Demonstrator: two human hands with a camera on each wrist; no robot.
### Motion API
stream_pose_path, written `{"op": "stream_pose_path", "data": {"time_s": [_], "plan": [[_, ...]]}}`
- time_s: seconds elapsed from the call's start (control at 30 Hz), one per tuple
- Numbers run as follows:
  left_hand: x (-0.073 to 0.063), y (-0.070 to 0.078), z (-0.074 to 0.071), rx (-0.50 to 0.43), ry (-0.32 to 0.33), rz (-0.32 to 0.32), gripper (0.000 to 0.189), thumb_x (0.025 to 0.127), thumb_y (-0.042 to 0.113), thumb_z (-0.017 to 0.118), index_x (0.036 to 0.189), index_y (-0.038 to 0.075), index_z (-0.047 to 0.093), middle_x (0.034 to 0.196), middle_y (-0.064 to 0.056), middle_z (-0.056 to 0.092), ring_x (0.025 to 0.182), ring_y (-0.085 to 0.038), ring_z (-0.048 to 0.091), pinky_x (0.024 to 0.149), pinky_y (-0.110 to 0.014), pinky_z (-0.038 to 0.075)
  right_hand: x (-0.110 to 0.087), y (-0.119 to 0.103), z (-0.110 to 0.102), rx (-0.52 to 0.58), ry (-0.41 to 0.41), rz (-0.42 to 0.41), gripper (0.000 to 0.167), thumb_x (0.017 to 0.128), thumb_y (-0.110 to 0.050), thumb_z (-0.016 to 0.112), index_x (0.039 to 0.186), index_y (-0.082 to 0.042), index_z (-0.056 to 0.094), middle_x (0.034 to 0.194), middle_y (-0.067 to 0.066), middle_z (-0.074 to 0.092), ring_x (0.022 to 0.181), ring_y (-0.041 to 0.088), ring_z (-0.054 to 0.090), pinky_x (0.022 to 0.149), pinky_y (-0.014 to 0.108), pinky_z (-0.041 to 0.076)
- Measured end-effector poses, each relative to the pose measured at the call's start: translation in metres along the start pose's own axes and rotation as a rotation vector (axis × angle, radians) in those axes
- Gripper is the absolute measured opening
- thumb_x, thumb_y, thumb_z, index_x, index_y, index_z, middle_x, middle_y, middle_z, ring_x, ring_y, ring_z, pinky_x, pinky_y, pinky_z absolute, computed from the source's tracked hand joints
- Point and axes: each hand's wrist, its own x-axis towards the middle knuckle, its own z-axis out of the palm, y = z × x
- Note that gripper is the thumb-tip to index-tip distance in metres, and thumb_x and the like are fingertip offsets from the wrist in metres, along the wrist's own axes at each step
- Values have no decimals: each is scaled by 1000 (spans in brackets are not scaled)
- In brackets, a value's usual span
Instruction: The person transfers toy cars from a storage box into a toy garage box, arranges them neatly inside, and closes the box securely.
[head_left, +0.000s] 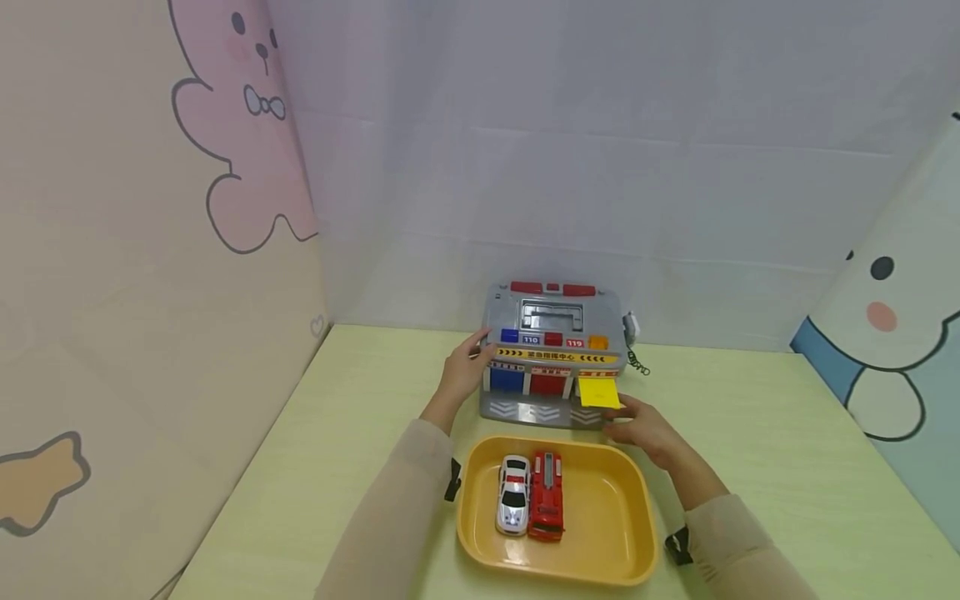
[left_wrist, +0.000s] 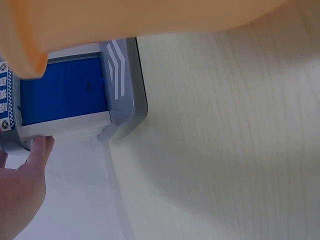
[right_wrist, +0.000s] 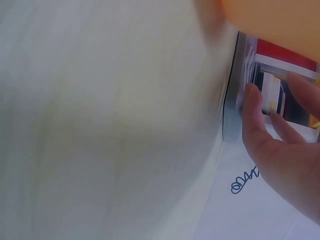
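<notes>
A grey toy garage (head_left: 552,358) stands on the table, with a blue door (left_wrist: 65,90), a red door (head_left: 547,384) and a raised yellow door (head_left: 598,392). My left hand (head_left: 463,368) rests against its left side; the left wrist view shows straight fingertips on the white side wall. Under the yellow door, my right hand (head_left: 647,429) reaches to the right bay. Its fingers (right_wrist: 252,107) are spread around the bay mouth, next to a small white toy vehicle (right_wrist: 271,92) inside. The head view hides this vehicle behind the door and hand.
In front of the garage sits a yellow tray (head_left: 600,575), holding a white toy police car (head_left: 513,496) and a red toy fire truck (head_left: 547,497) side by side. A toy handset (head_left: 631,325) with a coiled cord (head_left: 637,363) hangs at the garage's right. Behind is a pale curtain (head_left: 570,183).
</notes>
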Motion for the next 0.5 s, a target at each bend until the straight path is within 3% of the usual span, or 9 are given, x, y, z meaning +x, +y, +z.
{"op": "stream_pose_path", "data": {"time_s": [0.2, 0.33, 0.5], "plan": [[0, 0, 0, 0, 1, 0, 48, 101, 38, 54, 146, 25, 48, 137, -17, 53, 125, -33, 50, 99, -48, 45, -3, -3, -2, 27, 90, -34, 62, 96, -1, 55, 148, 12, 23, 130, 38, 47, 107, 40, 60, 90, 48, 52], [0, 0, 0, -3, 0, 3, 48, 101, 38, 54, 146, 25, 48, 138, -17, 53, 125, -33, 50, 99, -48, 45, -2, -7, -2, -17, 268, -90, 45, 103, -12, 48, 143, 6, 39, 128, 32, 52, 106, 37, 61, 89, 45, 52], [0, -1, 0, -6, -2, -1, 48, 100, 38, 54, 146, 25, 47, 139, -17, 52, 126, -33, 50, 99, -48, 45, -1, -16, 1, -192, 483, -233, 37, 101, -16, 55, 132, 3, 52, 125, 25, 52, 112, 38, 53, 93, 48, 48]]}}
